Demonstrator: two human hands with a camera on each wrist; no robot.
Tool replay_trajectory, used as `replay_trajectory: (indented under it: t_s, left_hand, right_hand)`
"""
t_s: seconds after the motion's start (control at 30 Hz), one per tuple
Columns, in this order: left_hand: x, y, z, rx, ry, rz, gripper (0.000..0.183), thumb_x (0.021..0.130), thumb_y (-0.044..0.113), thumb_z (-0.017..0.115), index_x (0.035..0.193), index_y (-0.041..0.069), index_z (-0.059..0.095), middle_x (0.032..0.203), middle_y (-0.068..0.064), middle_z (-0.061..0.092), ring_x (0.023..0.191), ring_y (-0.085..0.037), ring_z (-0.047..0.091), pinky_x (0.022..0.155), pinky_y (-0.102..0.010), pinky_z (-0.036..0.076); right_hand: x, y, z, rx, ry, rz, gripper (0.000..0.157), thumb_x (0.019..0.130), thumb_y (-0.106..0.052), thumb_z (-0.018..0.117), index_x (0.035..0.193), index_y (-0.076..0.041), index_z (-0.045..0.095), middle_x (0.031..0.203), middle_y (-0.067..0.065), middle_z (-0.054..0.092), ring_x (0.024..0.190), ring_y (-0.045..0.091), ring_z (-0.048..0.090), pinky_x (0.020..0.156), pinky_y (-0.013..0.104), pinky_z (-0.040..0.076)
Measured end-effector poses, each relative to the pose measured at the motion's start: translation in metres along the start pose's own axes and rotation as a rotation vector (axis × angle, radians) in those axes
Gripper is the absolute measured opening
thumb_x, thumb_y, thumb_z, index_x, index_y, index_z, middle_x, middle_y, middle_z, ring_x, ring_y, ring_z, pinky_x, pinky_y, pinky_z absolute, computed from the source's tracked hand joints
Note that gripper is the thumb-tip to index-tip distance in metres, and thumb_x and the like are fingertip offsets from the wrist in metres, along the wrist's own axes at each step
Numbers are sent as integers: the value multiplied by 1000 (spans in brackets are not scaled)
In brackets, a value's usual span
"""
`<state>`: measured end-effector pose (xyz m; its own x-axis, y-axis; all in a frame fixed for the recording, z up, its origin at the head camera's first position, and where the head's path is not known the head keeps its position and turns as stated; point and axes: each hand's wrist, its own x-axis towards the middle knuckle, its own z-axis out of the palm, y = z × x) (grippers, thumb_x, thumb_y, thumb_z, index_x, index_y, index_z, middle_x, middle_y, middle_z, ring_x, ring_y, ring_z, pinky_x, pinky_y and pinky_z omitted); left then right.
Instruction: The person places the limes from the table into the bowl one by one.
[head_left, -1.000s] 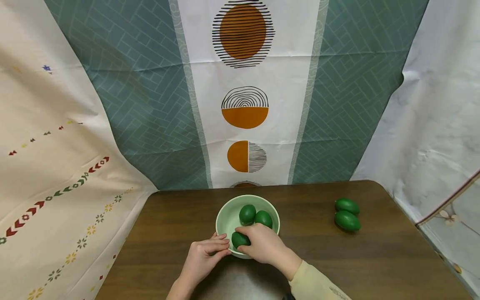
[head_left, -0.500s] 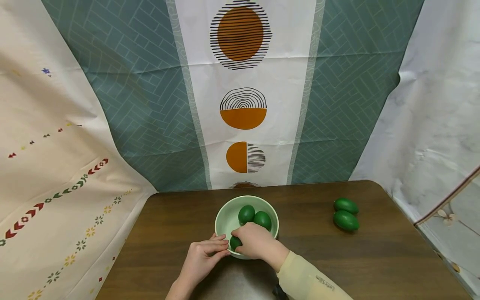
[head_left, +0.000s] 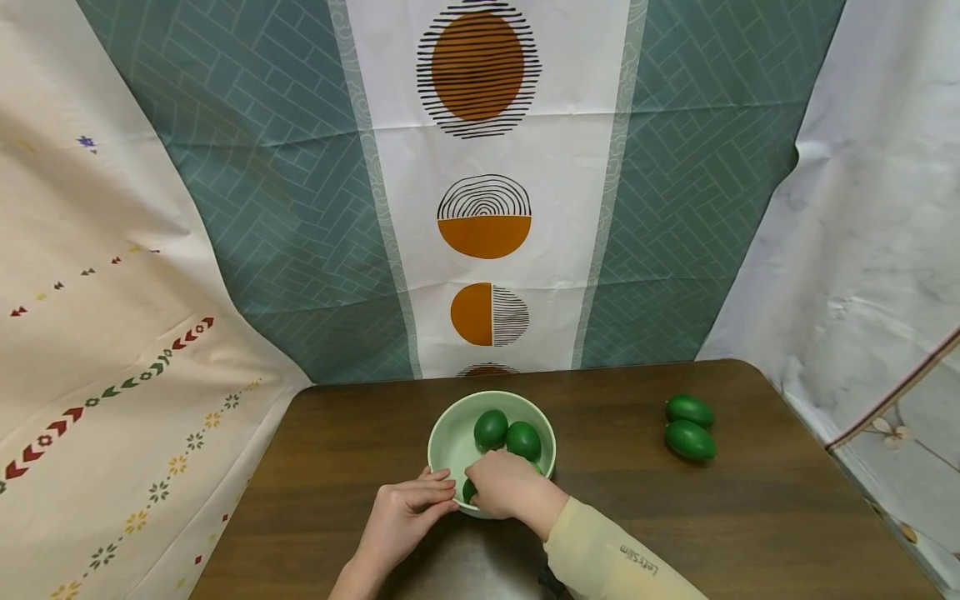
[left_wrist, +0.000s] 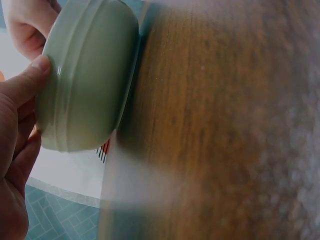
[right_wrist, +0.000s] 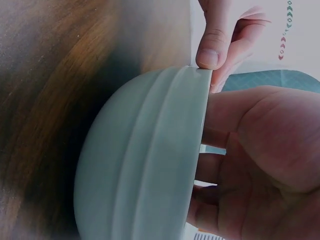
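A pale green bowl [head_left: 442, 450] stands on the wooden table. Its rim is held at the near left by my left hand [head_left: 408, 510], thumb and fingertips at the edge, as the left wrist view confirms on the bowl wall [left_wrist: 90, 85]. My right hand [head_left: 513, 490] reaches inside, fingers curled down around a green lime [head_left: 469, 491] that is mostly covered. Behind that hand lie two more limes, one dark green lime [head_left: 491, 429] and another lime [head_left: 523, 440]. In the right wrist view, the bowl [right_wrist: 150, 150] hides the fingertips of the right hand [right_wrist: 265, 160].
Two further limes, a rear lime [head_left: 690, 410] and a front lime [head_left: 690, 440], lie touching on the right side of the wooden table [head_left: 750, 517]. A patterned cloth [head_left: 487, 167] hangs behind the far edge, with other cloths left and right.
My right hand has shifted slightly left and deeper into the bowl, covering more of the lime under its fingers. The left hand keeps its place at the rim.
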<state>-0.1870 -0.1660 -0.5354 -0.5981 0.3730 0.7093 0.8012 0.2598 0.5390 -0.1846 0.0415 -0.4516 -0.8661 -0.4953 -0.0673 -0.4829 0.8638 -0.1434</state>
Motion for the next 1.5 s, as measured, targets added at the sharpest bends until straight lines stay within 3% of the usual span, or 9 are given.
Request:
replay_trajectory:
  t_s: [0.1, 0.27, 0.37, 0.63, 0.87, 0.97, 1.5]
  left_hand:
    - [-1, -1, 0, 4, 7, 12, 24, 75, -4, 95, 96, 0, 85, 94, -4, 82, 97, -34, 80, 107, -37, 56]
    - [-2, -2, -1, -17, -19, -56, 24, 75, -4, 94, 97, 2, 86, 96, -1, 82, 99, -37, 79, 107, -41, 55]
    - [-2, -2, -2, -17, -24, -63, 25, 75, -4, 95, 97, 2, 86, 96, -1, 82, 100, -37, 79, 106, -41, 56]
    - [1, 0, 0, -1, 10, 29, 25, 74, -5, 94, 97, -1, 85, 94, -7, 82, 98, -33, 80, 108, -34, 55]
    - [0, 2, -2, -33, -22, -57, 24, 76, -4, 94, 98, 0, 85, 96, -3, 82, 100, -37, 79, 108, -39, 55]
    - [0, 2, -2, -32, -25, -60, 24, 76, -4, 94, 97, 0, 85, 96, -3, 82, 100, -37, 79, 107, -40, 55]
    - [0, -1, 0, -8, -8, 10, 23, 77, -4, 93, 98, -2, 85, 94, -9, 82, 100, -32, 80, 107, -38, 55]
  right_hand:
    - [0, 1, 0, 4, -8, 0, 8, 96, -21, 78, 101, -15, 76, 92, -2, 73, 83, 14, 68, 66, 34, 60]
    - [-3, 2, 0, 15, -8, -19, 13, 98, -23, 77, 109, -15, 78, 97, -2, 75, 87, 13, 70, 67, 32, 60]
    - [-4, 3, 0, 29, 3, -26, 15, 98, -24, 77, 111, -15, 78, 96, -3, 75, 83, 11, 68, 65, 32, 59]
    - [-4, 7, 0, 55, 6, -30, 28, 97, -26, 79, 123, -15, 78, 102, -1, 77, 89, 14, 71, 67, 34, 61]
    - [-3, 9, 2, 58, 13, -31, 36, 96, -28, 80, 130, -17, 77, 107, 0, 79, 95, 15, 74, 71, 36, 64]
    - [-4, 9, 1, 66, 14, -33, 36, 96, -27, 80, 131, -18, 77, 108, 0, 79, 95, 15, 74, 72, 35, 64]
    - [-6, 15, 0, 138, 32, -39, 40, 95, -29, 82, 133, -18, 77, 118, -4, 78, 107, 14, 73, 85, 35, 65]
